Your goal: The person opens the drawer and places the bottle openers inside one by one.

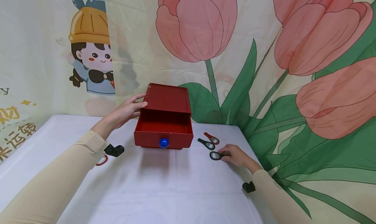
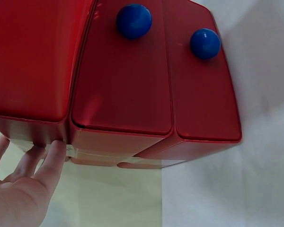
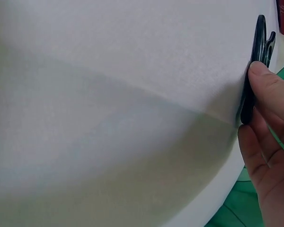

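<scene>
A red drawer box (image 1: 167, 100) stands at the back of the white table, its drawer (image 1: 163, 132) with a blue knob (image 1: 164, 143) pulled out. My left hand (image 1: 136, 104) rests flat against the box's left side, fingers straight. In the left wrist view the fingertips (image 2: 54, 153) touch the red box (image 2: 33, 56), and two blue knobs (image 2: 134, 21) show on the drawer fronts. My right hand (image 1: 230, 153) pinches the handle of a small black magnifying glass (image 1: 215, 155) lying on the table. The right wrist view shows my thumb (image 3: 270, 82) on that magnifying glass (image 3: 258, 52).
Two more small magnifying glasses lie right of the drawer, a dark one (image 1: 206, 144) and a red one (image 1: 212, 138). A red ring (image 1: 101, 161) peeks out under my left forearm. A flowered cloth backdrop (image 1: 264, 54) hangs behind. The table edge (image 1: 255, 152) runs close by my right hand.
</scene>
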Demonstrator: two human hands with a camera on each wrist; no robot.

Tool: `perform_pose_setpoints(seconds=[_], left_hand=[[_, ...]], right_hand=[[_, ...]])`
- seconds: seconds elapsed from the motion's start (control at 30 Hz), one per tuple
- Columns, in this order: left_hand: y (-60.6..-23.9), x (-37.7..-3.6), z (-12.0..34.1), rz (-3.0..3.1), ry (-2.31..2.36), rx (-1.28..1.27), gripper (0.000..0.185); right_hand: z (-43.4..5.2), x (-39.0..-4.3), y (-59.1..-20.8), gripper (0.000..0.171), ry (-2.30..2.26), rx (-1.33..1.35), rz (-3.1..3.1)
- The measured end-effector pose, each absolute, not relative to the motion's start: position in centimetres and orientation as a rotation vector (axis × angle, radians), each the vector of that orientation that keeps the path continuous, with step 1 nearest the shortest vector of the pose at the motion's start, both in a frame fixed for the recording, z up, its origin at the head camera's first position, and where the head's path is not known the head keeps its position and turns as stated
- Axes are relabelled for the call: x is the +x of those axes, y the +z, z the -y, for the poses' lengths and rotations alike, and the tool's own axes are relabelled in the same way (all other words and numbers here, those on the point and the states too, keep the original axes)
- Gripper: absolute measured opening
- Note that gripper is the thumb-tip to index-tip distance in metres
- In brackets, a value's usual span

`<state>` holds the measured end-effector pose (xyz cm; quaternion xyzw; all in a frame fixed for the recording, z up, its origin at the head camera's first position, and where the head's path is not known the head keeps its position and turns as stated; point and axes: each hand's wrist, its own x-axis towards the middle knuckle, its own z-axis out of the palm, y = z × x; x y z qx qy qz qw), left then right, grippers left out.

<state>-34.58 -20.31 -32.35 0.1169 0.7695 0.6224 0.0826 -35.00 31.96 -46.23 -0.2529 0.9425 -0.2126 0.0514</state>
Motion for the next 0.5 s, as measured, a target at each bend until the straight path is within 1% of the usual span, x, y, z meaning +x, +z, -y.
perform_pose_setpoints(seconds=[0.27,0.5], left_hand=[[-32.4,-34.6,20.2,-2.304,1.85,0.349,0.082],[-32.5,-34.7,20.3,-2.306,1.86,0.354,0.082]], right_hand=[[-31.5,-34.4,-45.0,0.027,-0.611,-0.811,-2.84],[-30.0,-34.0,-41.8,0.029,-0.62,-0.964,-2.872]])
